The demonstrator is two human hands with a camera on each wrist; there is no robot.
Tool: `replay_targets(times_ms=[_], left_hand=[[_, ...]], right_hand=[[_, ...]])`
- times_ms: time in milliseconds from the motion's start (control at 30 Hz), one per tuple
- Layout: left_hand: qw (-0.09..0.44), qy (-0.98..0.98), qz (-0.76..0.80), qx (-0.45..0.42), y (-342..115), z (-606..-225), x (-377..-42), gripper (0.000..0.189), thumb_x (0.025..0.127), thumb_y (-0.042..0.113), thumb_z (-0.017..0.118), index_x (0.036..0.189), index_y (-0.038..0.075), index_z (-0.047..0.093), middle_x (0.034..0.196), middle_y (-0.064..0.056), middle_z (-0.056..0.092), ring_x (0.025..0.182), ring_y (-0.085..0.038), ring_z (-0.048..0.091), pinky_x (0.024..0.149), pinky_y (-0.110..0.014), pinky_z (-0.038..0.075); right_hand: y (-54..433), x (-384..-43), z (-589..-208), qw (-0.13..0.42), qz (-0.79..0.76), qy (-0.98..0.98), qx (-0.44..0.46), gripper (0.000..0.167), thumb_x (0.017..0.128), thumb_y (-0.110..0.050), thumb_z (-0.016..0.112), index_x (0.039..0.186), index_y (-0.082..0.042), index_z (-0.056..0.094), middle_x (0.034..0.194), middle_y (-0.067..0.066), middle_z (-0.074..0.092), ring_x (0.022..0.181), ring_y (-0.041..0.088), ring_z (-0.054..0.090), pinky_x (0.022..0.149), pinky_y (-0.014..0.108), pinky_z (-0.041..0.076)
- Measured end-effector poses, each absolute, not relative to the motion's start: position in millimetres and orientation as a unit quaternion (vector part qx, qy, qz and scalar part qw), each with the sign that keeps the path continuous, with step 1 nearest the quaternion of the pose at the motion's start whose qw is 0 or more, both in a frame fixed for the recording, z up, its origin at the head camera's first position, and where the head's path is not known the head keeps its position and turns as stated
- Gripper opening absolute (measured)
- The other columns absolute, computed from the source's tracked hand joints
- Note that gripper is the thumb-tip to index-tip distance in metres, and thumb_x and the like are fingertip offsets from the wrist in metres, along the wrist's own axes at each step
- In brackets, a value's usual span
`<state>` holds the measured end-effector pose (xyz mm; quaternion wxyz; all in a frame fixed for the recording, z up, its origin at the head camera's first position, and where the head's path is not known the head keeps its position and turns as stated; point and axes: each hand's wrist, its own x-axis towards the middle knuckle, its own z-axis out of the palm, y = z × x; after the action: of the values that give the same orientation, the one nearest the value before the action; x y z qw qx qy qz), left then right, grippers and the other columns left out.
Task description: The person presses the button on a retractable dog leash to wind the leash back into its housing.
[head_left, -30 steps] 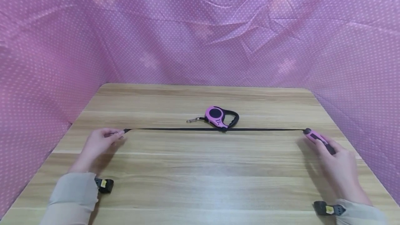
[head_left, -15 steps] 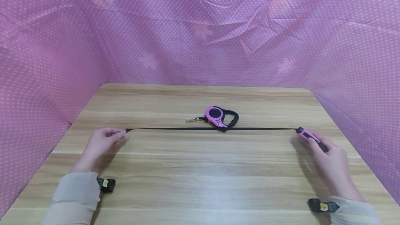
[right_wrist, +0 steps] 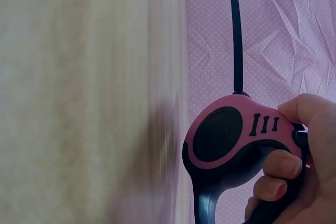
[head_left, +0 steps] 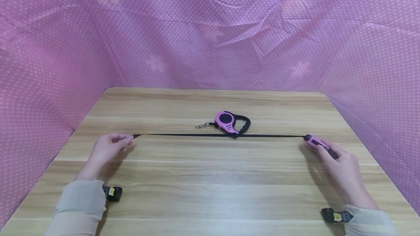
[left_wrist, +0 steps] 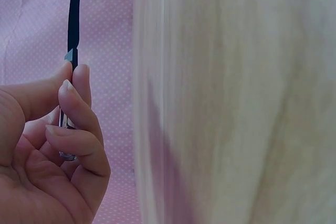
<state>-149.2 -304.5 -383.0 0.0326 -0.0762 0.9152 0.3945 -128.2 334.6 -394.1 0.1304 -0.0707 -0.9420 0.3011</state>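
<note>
My right hand grips the handle of a pink and black retractable dog leash, its fingers curled through the loop. From that leash a black strap runs taut to the left, above the table. At the strap's far end my left hand pinches between thumb and fingers, where the strap meets a metal clip partly hidden by the fingers. A second pink and black leash lies on the table behind the strap, its own metal clip pointing left.
Both hands are over a wood-grain table. Pink dotted cloth hangs behind it and at both sides. A small black camera is strapped to each wrist.
My right hand has moved left with the leash it holds, so the stretched strap is shorter. The left hand has shifted only slightly right. The second leash has stayed in place.
</note>
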Motion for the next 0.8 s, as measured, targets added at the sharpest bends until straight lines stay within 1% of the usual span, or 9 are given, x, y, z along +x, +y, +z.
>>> replay_targets(times_ms=[33, 100, 200, 333, 467, 567, 667, 700, 800], left_hand=[[0.031, 0.915, 0.394, -0.075, -304.2, -382.7, -149.3, 0.049, 0.1, 0.036, 0.057, 0.125, -0.007, 0.06, 0.108, -0.018, 0.073, 0.08, -0.006, 0.064, 0.071, -0.016, 0.051], [0.028, 0.916, 0.394, -0.072, -303.7, -382.1, -149.2, 0.049, 0.1, 0.035, 0.057, 0.124, -0.008, 0.06, 0.107, -0.018, 0.074, 0.078, -0.005, 0.064, 0.07, -0.016, 0.051], [0.025, 0.916, 0.396, -0.067, -303.1, -381.1, -149.0, 0.047, 0.1, 0.033, 0.057, 0.124, -0.008, 0.061, 0.105, -0.017, 0.074, 0.076, -0.004, 0.064, 0.069, -0.016, 0.051], [0.026, 0.915, 0.398, -0.064, -302.4, -380.0, -148.8, 0.046, 0.1, 0.032, 0.057, 0.124, -0.007, 0.061, 0.106, -0.017, 0.074, 0.076, -0.004, 0.064, 0.07, -0.016, 0.051], [0.026, 0.916, 0.395, -0.062, -302.3, -379.8, -148.7, 0.046, 0.1, 0.033, 0.057, 0.124, -0.007, 0.061, 0.105, -0.017, 0.074, 0.076, -0.005, 0.065, 0.07, -0.016, 0.05], [0.026, 0.916, 0.395, -0.063, -302.1, -379.8, -148.9, 0.046, 0.1, 0.033, 0.058, 0.124, -0.007, 0.062, 0.104, -0.017, 0.074, 0.076, -0.006, 0.065, 0.069, -0.017, 0.051], [0.026, 0.917, 0.394, -0.063, -301.4, -379.5, -148.8, 0.046, 0.1, 0.032, 0.058, 0.123, -0.007, 0.062, 0.102, -0.017, 0.074, 0.076, -0.006, 0.065, 0.068, -0.019, 0.052], [0.027, 0.916, 0.394, -0.064, -301.1, -379.3, -148.7, 0.046, 0.1, 0.032, 0.058, 0.123, -0.007, 0.062, 0.103, -0.017, 0.074, 0.076, -0.006, 0.065, 0.068, -0.02, 0.052], [0.032, 0.916, 0.395, -0.066, -300.1, -378.6, -148.3, 0.046, 0.1, 0.033, 0.058, 0.124, -0.007, 0.062, 0.103, -0.017, 0.074, 0.077, -0.007, 0.065, 0.068, -0.02, 0.052]], right_hand=[[333.9, -128.2, -394.0, 0.134, 0.3, -0.942, -0.068, 0.049, 0.1, -0.038, 0.055, 0.131, -0.001, 0.062, 0.122, 0.035, 0.062, 0.107, 0.049, 0.06, 0.081, 0.048, 0.048], [332.5, -128.2, -394.2, 0.139, 0.298, -0.942, -0.065, 0.048, 0.1, -0.037, 0.056, 0.128, 0.001, 0.063, 0.119, 0.035, 0.063, 0.103, 0.048, 0.062, 0.076, 0.042, 0.047], [330.6, -128.5, -393.8, 0.138, 0.294, -0.944, -0.064, 0.049, 0.099, -0.037, 0.057, 0.127, 0.002, 0.063, 0.118, 0.035, 0.063, 0.101, 0.045, 0.062, 0.071, 0.034, 0.043], [328.8, -128.9, -392.5, 0.124, 0.295, -0.945, -0.063, 0.052, 0.1, -0.039, 0.054, 0.13, 0.003, 0.061, 0.122, 0.036, 0.06, 0.105, 0.048, 0.06, 0.077, 0.043, 0.045], [327.8, -129.8, -392.4, 0.123, 0.295, -0.946, -0.059, 0.053, 0.1, -0.04, 0.054, 0.13, 0.003, 0.061, 0.122, 0.037, 0.06, 0.105, 0.047, 0.061, 0.076, 0.043, 0.046], [326.7, -129.9, -392.5, 0.119, 0.295, -0.946, -0.059, 0.054, 0.1, -0.04, 0.054, 0.131, 0.003, 0.06, 0.123, 0.038, 0.059, 0.107, 0.048, 0.059, 0.08, 0.047, 0.047], [326.2, -130.0, -393.2, 0.114, 0.297, -0.946, -0.058, 0.055, 0.1, -0.04, 0.054, 0.133, 0.004, 0.058, 0.125, 0.04, 0.056, 0.112, 0.055, 0.057, 0.088, 0.061, 0.045], [326.1, -130.3, -393.6, 0.115, 0.295, -0.947, -0.057, 0.055, 0.1, -0.04, 0.054, 0.133, 0.004, 0.058, 0.125, 0.04, 0.055, 0.113, 0.056, 0.055, 0.089, 0.062, 0.045], [325.6, -131.1, -394.6, 0.112, 0.291, -0.949, -0.053, 0.055, 0.1, -0.039, 0.055, 0.132, 0.005, 0.058, 0.124, 0.04, 0.055, 0.112, 0.058, 0.056, 0.086, 0.063, 0.046]])
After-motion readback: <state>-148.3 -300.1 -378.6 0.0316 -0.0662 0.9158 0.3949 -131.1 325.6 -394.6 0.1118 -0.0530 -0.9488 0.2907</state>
